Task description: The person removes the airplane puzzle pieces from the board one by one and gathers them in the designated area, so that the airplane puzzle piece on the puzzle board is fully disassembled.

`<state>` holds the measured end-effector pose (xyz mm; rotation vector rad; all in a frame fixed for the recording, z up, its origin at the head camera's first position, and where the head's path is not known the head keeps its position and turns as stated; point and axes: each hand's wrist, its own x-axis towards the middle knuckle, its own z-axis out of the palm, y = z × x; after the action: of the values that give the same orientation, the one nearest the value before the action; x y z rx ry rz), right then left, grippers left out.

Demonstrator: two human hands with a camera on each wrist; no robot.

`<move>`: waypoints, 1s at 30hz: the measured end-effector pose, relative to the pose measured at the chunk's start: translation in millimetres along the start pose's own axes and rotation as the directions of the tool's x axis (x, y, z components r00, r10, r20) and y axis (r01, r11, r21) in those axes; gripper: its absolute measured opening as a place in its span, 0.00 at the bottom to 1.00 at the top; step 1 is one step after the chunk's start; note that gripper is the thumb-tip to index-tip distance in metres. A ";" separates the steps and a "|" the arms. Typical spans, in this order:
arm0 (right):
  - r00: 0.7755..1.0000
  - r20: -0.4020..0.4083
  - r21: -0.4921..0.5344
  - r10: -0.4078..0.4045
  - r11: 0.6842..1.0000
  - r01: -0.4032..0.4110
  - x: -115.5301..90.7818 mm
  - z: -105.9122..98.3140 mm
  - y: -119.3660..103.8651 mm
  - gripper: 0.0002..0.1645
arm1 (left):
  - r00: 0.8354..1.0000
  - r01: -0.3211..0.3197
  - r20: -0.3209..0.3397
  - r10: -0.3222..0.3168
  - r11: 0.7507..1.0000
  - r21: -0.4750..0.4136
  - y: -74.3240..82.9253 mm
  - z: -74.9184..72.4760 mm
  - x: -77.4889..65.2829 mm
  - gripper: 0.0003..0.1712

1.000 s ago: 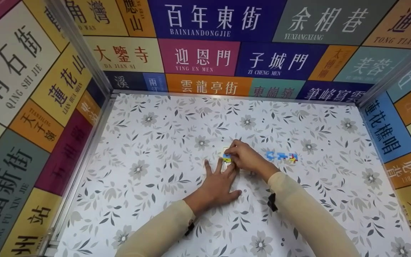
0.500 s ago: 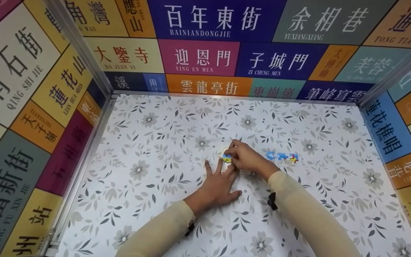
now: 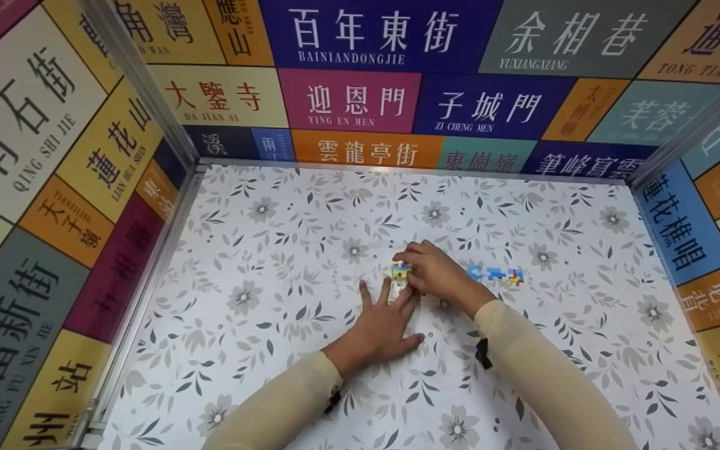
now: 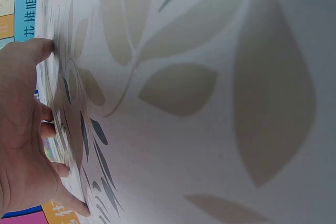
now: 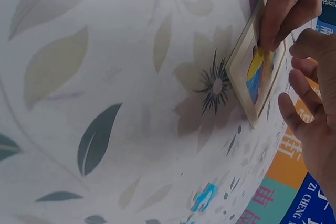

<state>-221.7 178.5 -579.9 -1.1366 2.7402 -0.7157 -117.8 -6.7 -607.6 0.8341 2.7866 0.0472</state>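
Observation:
A small framed jigsaw puzzle (image 3: 399, 274) lies flat on the patterned tabletop, largely covered by both hands. My left hand (image 3: 380, 325) is spread palm down, its fingertips resting at the puzzle's near side. From the right, my right hand (image 3: 438, 273) reaches over the puzzle with bent fingers; I see nothing pinched in them. The right wrist view shows the pale frame's edge (image 5: 242, 98), a yellow piece (image 5: 255, 65) and blue picture parts inside. Loose jigsaw pieces (image 3: 495, 274) in blue, red and yellow lie to the right of the right hand.
White tabletop (image 3: 272, 350) with a grey leaf-and-flower print surrounds the puzzle. Colourful sign-covered panels (image 3: 347, 100) stand at the back, left and right. One loose blue piece (image 5: 205, 196) shows in the right wrist view.
My right hand has shifted slightly and its fingers have drawn apart, uncovering more of the puzzle. The left hand stays in place, and the loose pieces have not moved.

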 end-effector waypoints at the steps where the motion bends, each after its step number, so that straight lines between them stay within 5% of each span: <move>1: 1.000 -0.020 -0.013 -0.006 1.000 0.006 -1.8 -0.9 1.3 0.20 | 1.000 0.000 -0.002 0.000 1.000 0.001 0.2 0.1 0.5 0.53; 6: 0.996 -0.086 -0.144 -0.031 0.989 0.019 -13.9 -5.9 6.1 0.13 | 1.000 0.004 0.005 -0.004 1.000 -0.011 0.9 0.5 1.9 0.54; 12: 0.987 -0.148 -0.304 -0.060 0.953 0.012 -29.0 -11.1 11.7 0.17 | 1.000 0.009 0.007 -0.009 1.000 -0.016 1.1 0.7 1.6 0.55; 18: 0.965 -0.243 -0.257 -0.103 0.966 0.038 -48.5 -15.9 22.5 0.12 | 1.000 0.003 0.001 -0.003 1.000 -0.016 1.2 0.3 0.1 0.55; 30: 0.955 -0.292 -0.174 -0.059 0.985 0.008 -104.2 -24.5 39.9 0.10 | 1.000 0.003 0.015 -0.003 0.999 -0.050 -0.4 3.6 2.8 0.55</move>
<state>-178.9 284.2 -586.1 -1.1986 3.0928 -0.7195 -119.5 -5.6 -611.7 0.8150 2.7610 0.1087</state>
